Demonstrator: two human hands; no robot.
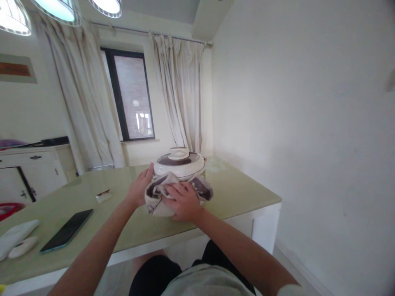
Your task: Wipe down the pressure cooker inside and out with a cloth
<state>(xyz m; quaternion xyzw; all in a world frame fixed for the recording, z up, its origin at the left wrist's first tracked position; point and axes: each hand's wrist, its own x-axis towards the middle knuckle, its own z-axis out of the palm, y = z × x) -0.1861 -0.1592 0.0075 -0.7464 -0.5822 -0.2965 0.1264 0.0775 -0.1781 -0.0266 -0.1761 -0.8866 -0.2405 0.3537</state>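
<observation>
A white lidded pot [193, 168] with a dark see-through band and a pale knob [179, 153] on its lid stands upright on the green table top. My left hand [140, 187] grips the pot's left side, fingertips up near the lid's rim. Bunched against the front of the pot is a cream and dark-grey patterned cloth [160, 205]. My right hand [187, 201] presses on this cloth with bent fingers gripping it. Most of the pot's lower body is hidden behind the cloth and hands.
The table [243, 193] has its right end near a white wall. Left of my arms lie a dark phone [67, 230], a white rounded case [23, 247], another white object [18, 234] and a small pale packet [104, 197]. A white cabinet [46, 166] stands behind at left.
</observation>
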